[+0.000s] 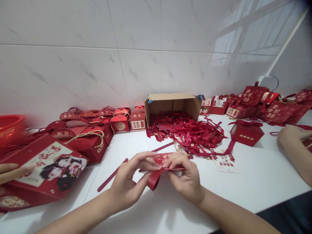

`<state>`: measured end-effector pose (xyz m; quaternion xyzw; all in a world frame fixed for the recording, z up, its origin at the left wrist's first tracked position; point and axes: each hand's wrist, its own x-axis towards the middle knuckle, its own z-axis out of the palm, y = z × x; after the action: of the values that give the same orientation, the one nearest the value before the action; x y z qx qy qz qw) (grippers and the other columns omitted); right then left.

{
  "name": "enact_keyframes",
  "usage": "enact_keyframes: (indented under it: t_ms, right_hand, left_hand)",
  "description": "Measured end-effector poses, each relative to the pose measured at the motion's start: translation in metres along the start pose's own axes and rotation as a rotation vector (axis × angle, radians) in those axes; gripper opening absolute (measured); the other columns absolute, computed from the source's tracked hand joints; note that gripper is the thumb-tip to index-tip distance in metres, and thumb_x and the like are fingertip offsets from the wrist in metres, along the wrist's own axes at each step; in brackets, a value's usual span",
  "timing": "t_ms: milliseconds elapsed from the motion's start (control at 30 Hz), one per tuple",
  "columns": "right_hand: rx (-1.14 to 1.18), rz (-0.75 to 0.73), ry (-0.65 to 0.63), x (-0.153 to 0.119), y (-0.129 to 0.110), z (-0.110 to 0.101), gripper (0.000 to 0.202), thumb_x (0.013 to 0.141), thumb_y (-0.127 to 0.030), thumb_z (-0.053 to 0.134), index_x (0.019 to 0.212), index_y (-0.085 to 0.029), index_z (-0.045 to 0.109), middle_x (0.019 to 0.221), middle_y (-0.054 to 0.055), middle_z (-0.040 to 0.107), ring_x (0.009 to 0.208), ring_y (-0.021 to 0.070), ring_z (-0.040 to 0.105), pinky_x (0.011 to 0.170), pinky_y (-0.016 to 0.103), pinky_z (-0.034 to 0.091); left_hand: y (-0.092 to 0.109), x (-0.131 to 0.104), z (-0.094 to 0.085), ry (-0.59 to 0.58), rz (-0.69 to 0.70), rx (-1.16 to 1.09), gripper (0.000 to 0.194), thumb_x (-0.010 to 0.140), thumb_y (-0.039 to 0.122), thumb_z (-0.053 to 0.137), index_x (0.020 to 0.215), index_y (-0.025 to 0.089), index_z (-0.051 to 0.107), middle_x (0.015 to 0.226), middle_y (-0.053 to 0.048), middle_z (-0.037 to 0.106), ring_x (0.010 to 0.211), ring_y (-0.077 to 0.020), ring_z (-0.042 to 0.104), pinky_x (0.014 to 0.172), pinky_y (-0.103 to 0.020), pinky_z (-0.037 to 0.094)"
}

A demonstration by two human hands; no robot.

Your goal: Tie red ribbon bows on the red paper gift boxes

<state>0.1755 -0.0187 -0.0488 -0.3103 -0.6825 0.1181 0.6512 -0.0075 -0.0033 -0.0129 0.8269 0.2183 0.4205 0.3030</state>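
Near the middle of the white table, my left hand (pixel 133 182) and my right hand (pixel 184 177) hold a small red patterned box (pixel 162 158) between them, fingers closed on its near edge. A red strap (pixel 154 180) curls into a loop below that edge, between my hands; my left fingertips pinch beside it. The box's underside and its far parts are partly hidden by my fingers. A flat dark red strip (pixel 112 175) lies left of my left hand.
An open cardboard box (pixel 174 97) spills red ribbons (pixel 195 133). Red gift boxes (pixel 95 143) crowd the left, beside an orange basket (pixel 12 130). Another person's fingers (pixel 14 174) hold a large red box (pixel 48 169). Another person's arm (pixel 293 152) reaches in at right, near a red box (pixel 246 133).
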Motion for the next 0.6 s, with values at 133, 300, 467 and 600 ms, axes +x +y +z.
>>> enact_keyframes:
  t_ms: [133,300,467,600]
  right_hand:
    - [0.149,0.116,0.033,0.001,0.008,0.003,0.02,0.072,-0.01,0.066,0.077,-0.022,0.051,0.076,-0.002,0.062,0.072,0.0144,0.06,0.07,0.031,0.045]
    - [0.242,0.358,0.026,0.008,0.025,0.003,0.028,0.073,-0.022,0.068,0.092,-0.025,0.048,0.09,0.0,0.06,0.085,0.0146,0.061,0.078,0.03,0.049]
    - [-0.176,0.459,-0.206,0.021,0.05,-0.021,0.057,0.062,-0.041,0.074,0.112,-0.024,0.051,0.112,0.007,0.057,0.107,0.0243,0.051,0.095,0.042,0.039]
    - [-0.218,0.458,-0.428,0.03,0.057,-0.036,0.046,0.065,-0.045,0.071,0.104,-0.023,0.063,0.107,0.007,0.062,0.104,0.0262,0.053,0.094,0.045,0.039]
  left_hand:
    - [-0.007,0.003,0.001,-0.021,-0.075,-0.042,0.052,0.083,0.01,0.051,0.129,0.027,0.032,0.107,-0.007,0.061,0.101,-0.0174,0.058,0.087,-0.029,0.049]
    - [-0.045,0.006,0.008,0.013,-0.251,0.068,0.067,0.078,0.024,0.061,0.134,0.029,0.026,0.134,-0.01,0.043,0.122,-0.0257,0.043,0.1,-0.042,0.04]
    - [-0.082,0.005,0.013,-0.007,-0.351,0.039,0.048,0.08,0.033,0.058,0.124,0.026,0.04,0.128,-0.008,0.051,0.117,-0.0252,0.049,0.1,-0.044,0.04]
    - [-0.089,0.002,0.014,-0.021,-0.326,0.074,0.049,0.082,0.034,0.055,0.127,0.026,0.037,0.131,-0.007,0.048,0.121,-0.0245,0.046,0.104,-0.044,0.037]
